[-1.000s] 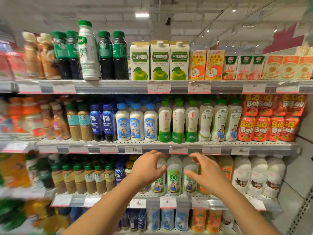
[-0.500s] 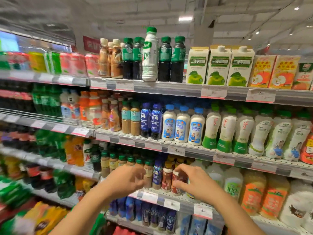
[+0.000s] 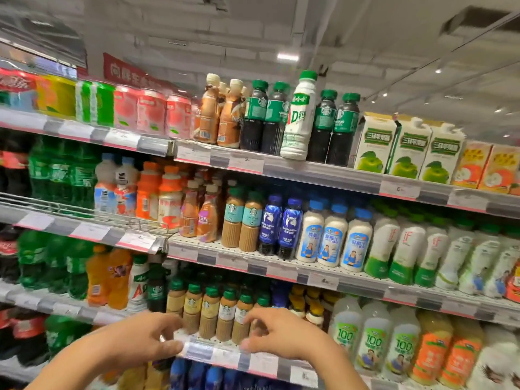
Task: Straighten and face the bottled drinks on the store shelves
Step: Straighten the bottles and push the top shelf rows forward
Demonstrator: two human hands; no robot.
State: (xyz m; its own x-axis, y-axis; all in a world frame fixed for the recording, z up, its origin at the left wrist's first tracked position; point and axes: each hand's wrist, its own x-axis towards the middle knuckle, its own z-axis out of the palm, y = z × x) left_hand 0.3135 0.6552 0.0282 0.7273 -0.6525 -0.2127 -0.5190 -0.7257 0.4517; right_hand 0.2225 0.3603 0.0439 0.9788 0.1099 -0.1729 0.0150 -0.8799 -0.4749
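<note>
Bottles [image 3: 225,313] of coffee stand upright on the shelf [image 3: 225,354], between and just beyond both hands; left hand [image 3: 135,342] and right hand [image 3: 281,333] hover, fingers loosely curled, holding nothing.

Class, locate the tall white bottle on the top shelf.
In the head view, the white bottle stands right of centre on the top shelf, between two pairs of dark green-capped bottles.

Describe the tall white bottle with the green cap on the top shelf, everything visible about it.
The white bottle looks like opaque plastic, with a green screw cap and a green band with large green letters down its front. It stands at the front edge of the top shelf, taller than its neighbours, leaning slightly. Dark green-capped coffee bottles flank it on both sides. Neither hand touches it.
</note>
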